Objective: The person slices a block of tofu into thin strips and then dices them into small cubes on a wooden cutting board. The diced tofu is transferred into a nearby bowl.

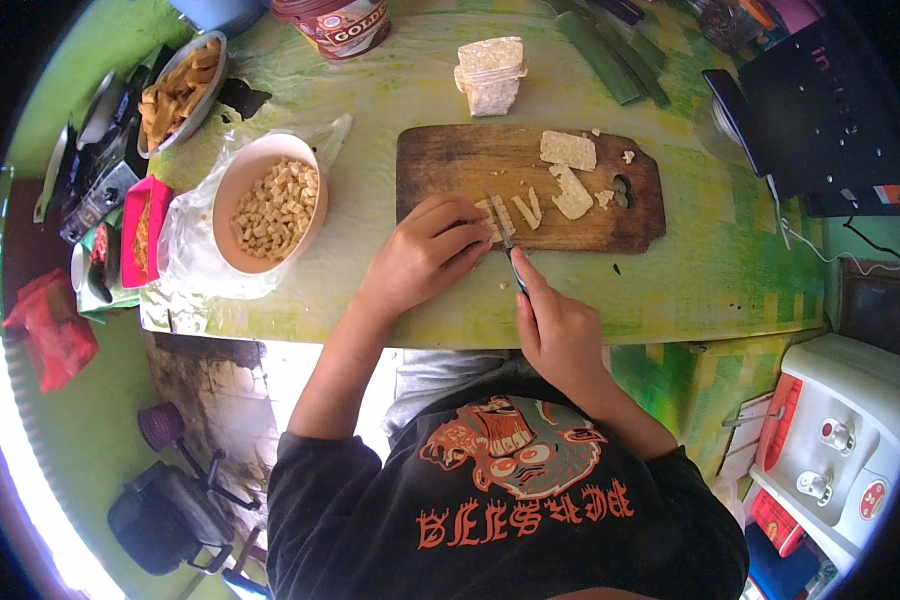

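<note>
My right hand grips a small knife by its handle. The blade rests along strips of tempeh on a wooden cutting board. My left hand presses its fingertips on those strips, just left of the blade. Two loose tempeh strips lie right of the knife. Beyond them are a tempeh slice, a broken slice and crumbs. Behind the board stand stacked tempeh pieces. To my left, a pale pink bowl holds tempeh cubes.
A clear plastic bag lies under the bowl. Further left are a pink tray and a container of brown food pieces. A brown tub and green leaf pieces sit at the back. A water dispenser stands at right.
</note>
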A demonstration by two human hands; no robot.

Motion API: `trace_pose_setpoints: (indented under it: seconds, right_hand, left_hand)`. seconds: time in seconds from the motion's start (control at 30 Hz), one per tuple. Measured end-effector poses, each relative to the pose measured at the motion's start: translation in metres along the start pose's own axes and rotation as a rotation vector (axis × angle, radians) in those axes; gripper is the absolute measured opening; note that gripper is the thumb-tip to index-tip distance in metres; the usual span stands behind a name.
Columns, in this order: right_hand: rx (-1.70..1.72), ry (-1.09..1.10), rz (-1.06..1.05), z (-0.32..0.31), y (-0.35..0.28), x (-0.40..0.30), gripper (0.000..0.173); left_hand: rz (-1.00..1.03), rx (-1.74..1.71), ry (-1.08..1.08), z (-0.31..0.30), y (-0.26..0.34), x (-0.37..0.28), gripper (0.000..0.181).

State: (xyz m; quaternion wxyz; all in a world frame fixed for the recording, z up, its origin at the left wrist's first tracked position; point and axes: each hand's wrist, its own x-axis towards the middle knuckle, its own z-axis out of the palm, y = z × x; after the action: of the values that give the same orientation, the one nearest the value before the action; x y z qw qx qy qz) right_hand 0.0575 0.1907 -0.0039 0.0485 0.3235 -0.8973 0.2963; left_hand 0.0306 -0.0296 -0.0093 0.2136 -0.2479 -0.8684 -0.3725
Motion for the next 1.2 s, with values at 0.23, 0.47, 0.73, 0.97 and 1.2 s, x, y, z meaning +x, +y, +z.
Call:
trace_pose_setpoints:
  seconds: [0.23, 0.47, 0.73, 0.97, 1.2]
  right_hand:
    - [-0.209, 0.0, -0.035, 0.002, -0.004, -0.002, 0.064]
    - [-0.302, 0.001, -0.07, 0.005, -0.005, 0.0, 0.067]
    - [-0.294, -0.025, -0.076, 0.004, 0.001, 0.001, 0.066]
    - [-0.167, 0.025, -0.05, 0.004, 0.008, -0.001, 0.064]
    - [-0.184, 0.034, -0.076, 0.005, 0.012, -0.001, 0.063]
  left_hand:
    - [0.023, 0.01, 0.014, 0.001, 0.0, 0.0, 0.017]
    - [0.022, 0.004, -0.004, 0.001, -0.002, -0.002, 0.017]
    - [0.028, 0.008, 0.0, 0.0, -0.001, -0.001, 0.017]
    - [0.024, 0.023, 0.029, 0.002, 0.001, -0.001, 0.017]
    - [0.004, 0.024, 0.023, 0.001, 0.004, 0.0, 0.017]
